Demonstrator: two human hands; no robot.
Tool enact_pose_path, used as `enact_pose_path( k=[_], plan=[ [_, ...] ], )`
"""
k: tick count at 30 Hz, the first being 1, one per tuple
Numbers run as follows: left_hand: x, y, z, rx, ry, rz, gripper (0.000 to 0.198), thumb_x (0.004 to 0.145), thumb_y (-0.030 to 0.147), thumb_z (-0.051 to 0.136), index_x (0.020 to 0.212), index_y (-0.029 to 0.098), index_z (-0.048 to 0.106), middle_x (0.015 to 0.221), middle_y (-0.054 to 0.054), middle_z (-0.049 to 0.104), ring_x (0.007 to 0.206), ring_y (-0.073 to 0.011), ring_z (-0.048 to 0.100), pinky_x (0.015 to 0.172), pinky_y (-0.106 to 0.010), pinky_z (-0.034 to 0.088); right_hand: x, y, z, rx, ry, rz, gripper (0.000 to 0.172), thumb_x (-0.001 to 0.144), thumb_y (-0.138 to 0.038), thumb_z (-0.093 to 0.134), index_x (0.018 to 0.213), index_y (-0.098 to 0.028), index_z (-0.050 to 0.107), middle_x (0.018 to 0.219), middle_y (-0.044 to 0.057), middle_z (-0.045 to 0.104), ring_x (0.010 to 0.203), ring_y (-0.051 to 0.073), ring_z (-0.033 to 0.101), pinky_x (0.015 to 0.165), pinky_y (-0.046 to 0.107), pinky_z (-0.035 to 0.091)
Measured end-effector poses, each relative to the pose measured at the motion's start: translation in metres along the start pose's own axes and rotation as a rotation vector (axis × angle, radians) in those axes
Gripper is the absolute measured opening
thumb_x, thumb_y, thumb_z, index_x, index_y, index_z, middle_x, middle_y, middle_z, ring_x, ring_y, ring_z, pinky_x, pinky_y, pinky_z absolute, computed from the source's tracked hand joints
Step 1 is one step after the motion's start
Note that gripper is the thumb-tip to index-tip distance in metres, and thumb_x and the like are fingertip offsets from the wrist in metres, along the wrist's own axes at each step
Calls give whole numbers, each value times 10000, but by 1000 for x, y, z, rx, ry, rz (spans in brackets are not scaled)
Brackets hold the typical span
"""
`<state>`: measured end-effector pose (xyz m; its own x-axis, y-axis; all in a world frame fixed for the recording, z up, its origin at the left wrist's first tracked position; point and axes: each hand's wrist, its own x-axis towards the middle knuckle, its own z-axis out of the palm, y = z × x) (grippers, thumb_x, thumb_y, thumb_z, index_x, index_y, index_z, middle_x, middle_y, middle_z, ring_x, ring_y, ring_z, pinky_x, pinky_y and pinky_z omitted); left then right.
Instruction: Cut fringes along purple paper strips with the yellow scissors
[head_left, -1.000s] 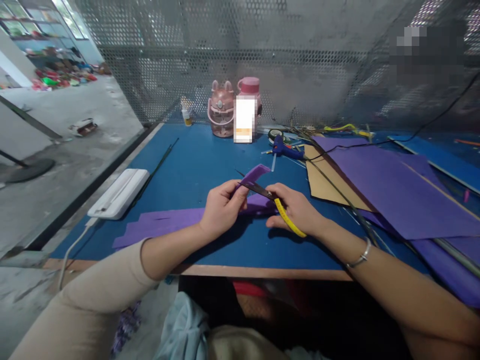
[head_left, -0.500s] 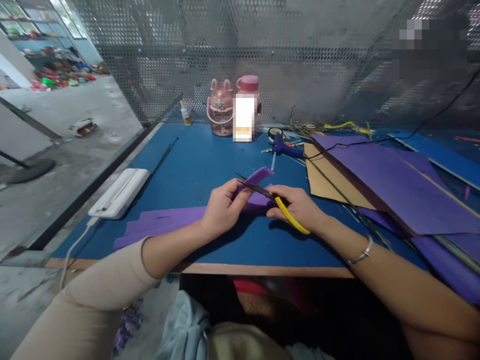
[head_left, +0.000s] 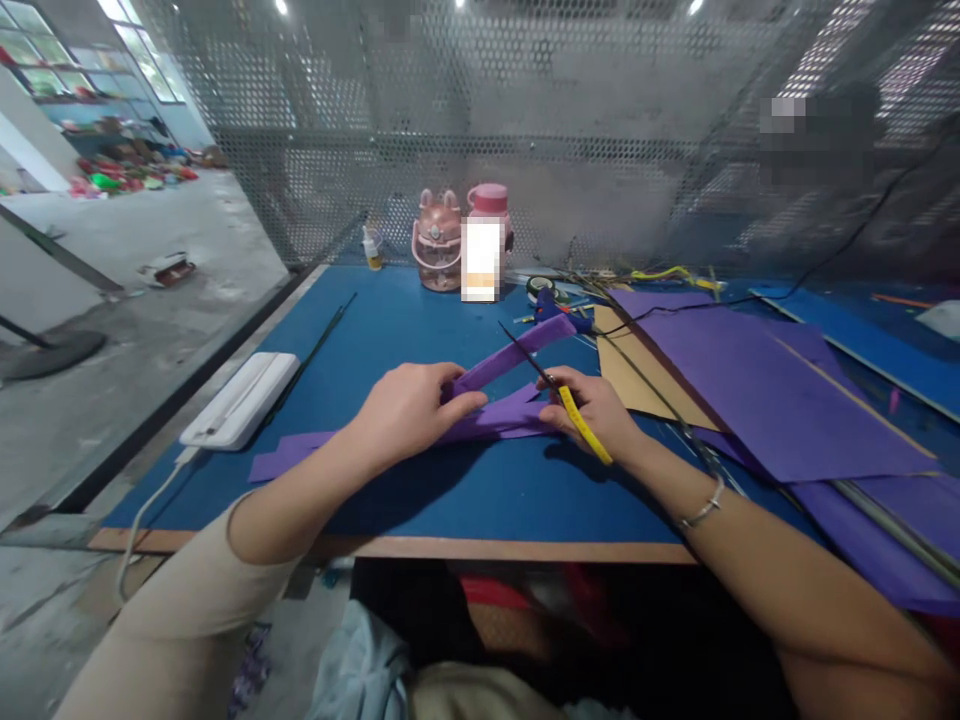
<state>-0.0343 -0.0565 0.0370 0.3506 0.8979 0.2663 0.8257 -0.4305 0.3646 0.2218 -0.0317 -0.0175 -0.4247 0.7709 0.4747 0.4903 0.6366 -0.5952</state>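
Observation:
My left hand [head_left: 409, 415] is closed on a narrow purple strip [head_left: 517, 355], which slants up and to the right from my fingers. My right hand [head_left: 589, 405] grips a pair of scissors with yellow handles [head_left: 583, 425]; the dark blades point up and left and cross the strip. Whether the blades are parted is hard to make out. More purple strips [head_left: 495, 420] lie below both hands, running left under my left forearm. The right ends of these strips reach the fingers of my right hand.
A white power bank [head_left: 240, 400] with a cable lies at the left. Behind stand a pink jug [head_left: 439, 240] and a pink-capped bottle [head_left: 489, 200]. A blue glue gun [head_left: 551, 308] lies beyond my right hand. Purple sheets [head_left: 720, 380] and tan cardboard [head_left: 645, 375] cover the right side.
My left hand has moved left along the strip, away from the blades. More of the strip now shows, reaching further right. The scissors point more steeply upward, and the view has tilted up slightly.

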Motion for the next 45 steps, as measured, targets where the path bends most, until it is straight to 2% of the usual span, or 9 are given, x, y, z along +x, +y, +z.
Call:
enact_pose_path(
  k=[5, 9, 11, 16, 19, 23, 31, 39, 45],
  plan=[
    [3, 13, -38, 34, 162, 52, 146, 817, 335, 640, 866, 243, 742, 655, -34, 678, 599, -188, 602, 568, -258, 377, -7, -6, -3, 130, 113, -80, 523, 760, -684, 596, 964, -203, 604, 721, 5, 541, 572, 131, 451, 546, 267, 395],
    [6, 24, -46, -75, 372, 167, 183, 840, 248, 577, 946, 216, 723, 1043, -75, 701, 990, -234, 644, 837, -319, 484, -8, -9, -6, 181, 145, -95, 551, 741, -706, 597, 994, -217, 601, 785, 29, 565, 588, 142, 467, 553, 284, 409],
    [6, 22, -36, -126, 285, 143, 195, 806, 264, 613, 963, 197, 707, 1140, -97, 670, 1032, -251, 639, 841, -337, 504, -5, -12, -9, 155, 37, -81, 524, 754, -679, 608, 965, -199, 608, 744, 16, 550, 582, 132, 461, 538, 264, 395],
    [4, 11, 12, -645, -261, -163, 350, 829, 443, 593, 1064, 185, 615, 795, -57, 696, 613, -169, 664, 496, -247, 495, 2, -13, -13, 85, -290, 64, 376, 837, -528, 593, 918, -162, 614, 681, -12, 542, 583, 112, 447, 534, 224, 371],
    [5, 10, 40, -961, -201, -255, 302, 866, 447, 543, 920, 157, 607, 797, -48, 676, 541, -104, 614, 459, -197, 461, 3, -11, -13, 105, -377, 127, 362, 877, -521, 531, 880, -163, 588, 692, -14, 537, 609, 116, 459, 561, 225, 383],
    [1, 8, 58, -1084, -103, -276, 303, 851, 448, 575, 851, 145, 585, 707, -10, 640, 446, -59, 526, 430, -176, 427, 1, -14, -13, 78, -402, 171, 397, 861, -557, 529, 908, -167, 583, 703, -7, 548, 609, 126, 465, 551, 235, 372],
    [-6, 10, 57, -954, 34, -212, 291, 901, 359, 510, 708, 146, 558, 563, 33, 581, 373, -26, 426, 381, -155, 310, -2, -18, -5, -156, -356, 95, 639, 695, -647, 691, 1132, -204, 542, 1050, 72, 638, 857, 230, 601, 728, 323, 442],
    [-8, 8, 61, -895, 132, -200, 270, 913, 353, 491, 770, 154, 605, 500, 51, 533, 389, -38, 414, 418, -170, 319, -3, -16, 0, -155, -357, 38, 680, 678, -633, 718, 1175, -218, 510, 1104, 90, 616, 944, 260, 613, 783, 356, 475],
    [-9, 9, 62, -858, 92, -184, 310, 909, 335, 490, 666, 154, 558, 499, 43, 514, 421, -47, 428, 458, -182, 339, -3, -14, 2, -84, -355, 15, 651, 704, -633, 698, 1163, -201, 533, 1124, 103, 621, 978, 262, 610, 817, 359, 478]
  ],
)
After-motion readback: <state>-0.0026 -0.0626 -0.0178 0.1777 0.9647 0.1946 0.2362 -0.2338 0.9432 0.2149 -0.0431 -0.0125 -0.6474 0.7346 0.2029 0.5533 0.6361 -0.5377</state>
